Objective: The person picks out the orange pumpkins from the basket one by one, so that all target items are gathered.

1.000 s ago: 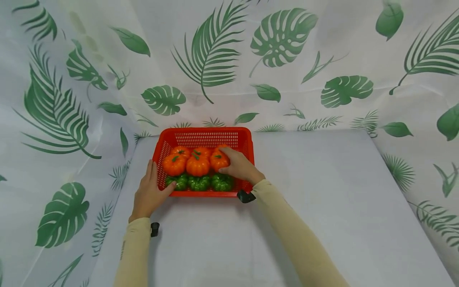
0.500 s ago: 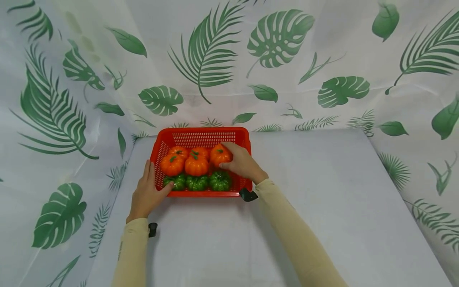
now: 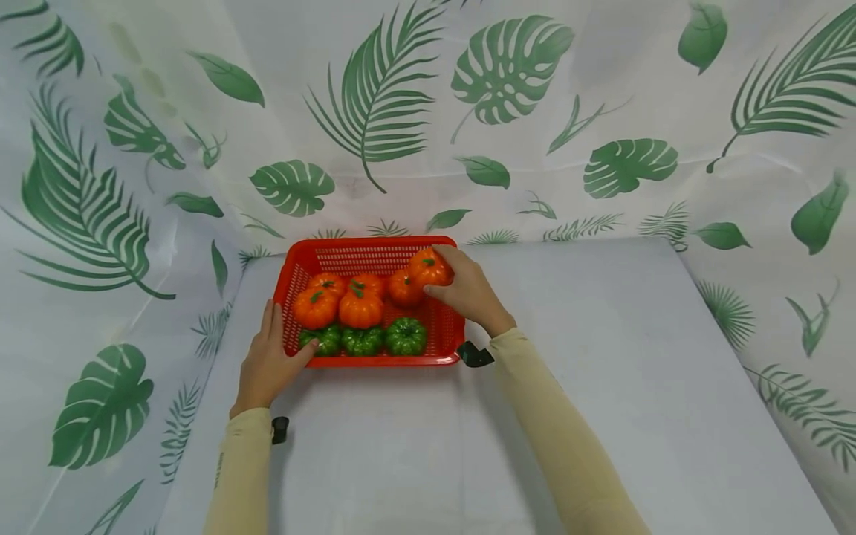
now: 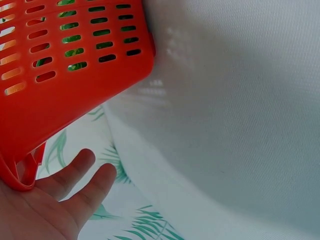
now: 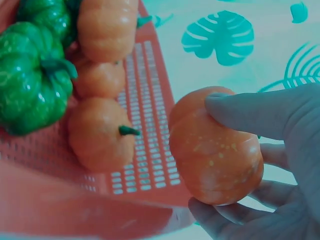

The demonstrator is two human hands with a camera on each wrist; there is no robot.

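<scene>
My right hand (image 3: 471, 293) holds an orange pumpkin (image 3: 428, 267) over the back right of a red plastic basket (image 3: 384, 361). In the right wrist view, the thumb lies across the top of this pumpkin (image 5: 215, 150) and the fingers are under and behind it. My left hand (image 3: 267, 368) rests at the basket's front left corner, its fingers straight along the outside and the thumb over the front rim. Two of its fingers (image 4: 92, 192) extend below the rim in the left wrist view. Inside the basket are several orange pumpkins (image 3: 361, 307) and a front row of green pumpkins (image 3: 406, 338).
The basket stands on a white table (image 3: 602, 357) near its back edge. A white curtain (image 3: 414, 193) printed with green leaves hangs behind and on both sides. Small black wrist devices (image 3: 476, 354) are on both forearms.
My right hand has lifted the pumpkin up and to the right, uncovering another orange one behind. The left hand keeps its place on the basket. The view has shifted slightly.
</scene>
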